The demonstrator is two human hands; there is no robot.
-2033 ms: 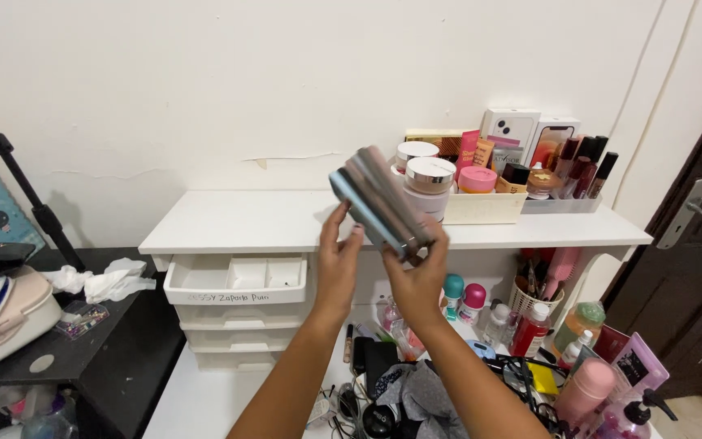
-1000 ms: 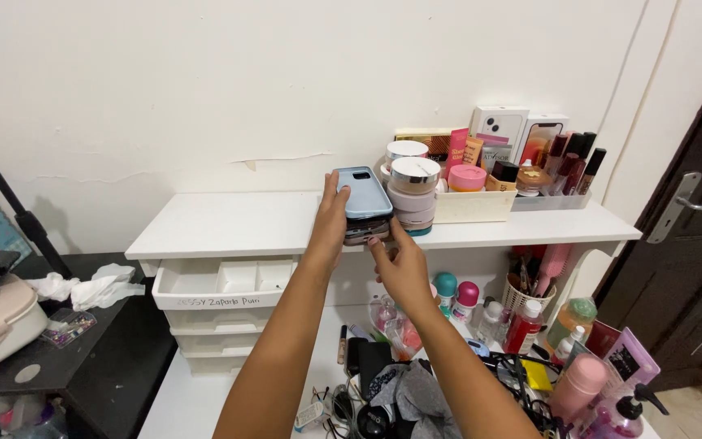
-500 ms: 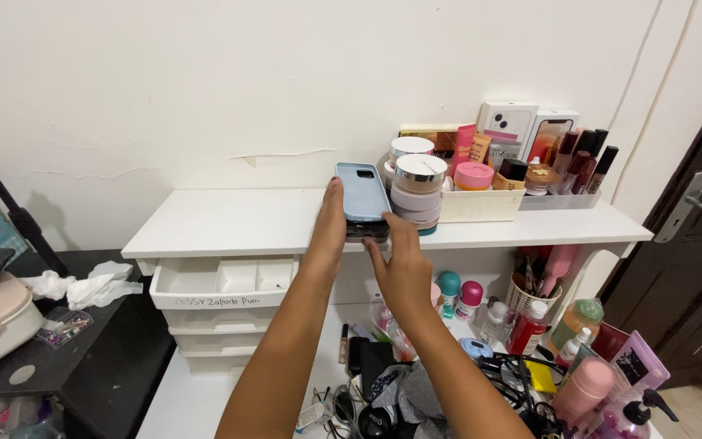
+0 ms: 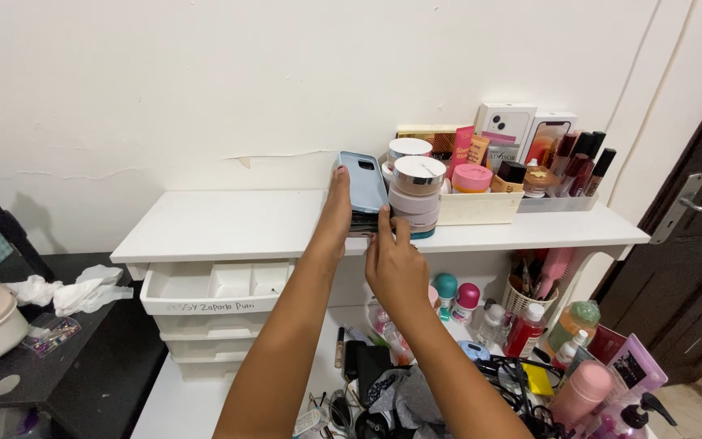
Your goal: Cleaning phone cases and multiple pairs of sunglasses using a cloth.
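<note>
A stack of phone cases [image 4: 362, 189], a light blue one on top, lies on the white shelf [image 4: 229, 223] beside stacked cosmetic jars [image 4: 416, 195]. My left hand [image 4: 336, 213] presses flat against the stack's left side. My right hand [image 4: 391, 258] touches the stack's front edge with its fingertips, just below the jars. Both forearms reach up from the bottom of the view.
A cream organizer [image 4: 474, 205] with boxes, tubes and lipsticks fills the shelf's right half. An open white drawer [image 4: 212, 284] juts out beneath the shelf. Bottles, cables and cloth crowd the desk at lower right [image 4: 530, 358]. A dark door [image 4: 692, 268] stands at right.
The stack of cases came down from mid-air onto the shelf and slid back toward the wall, beside the jars. Both hands followed and now rest against it.
</note>
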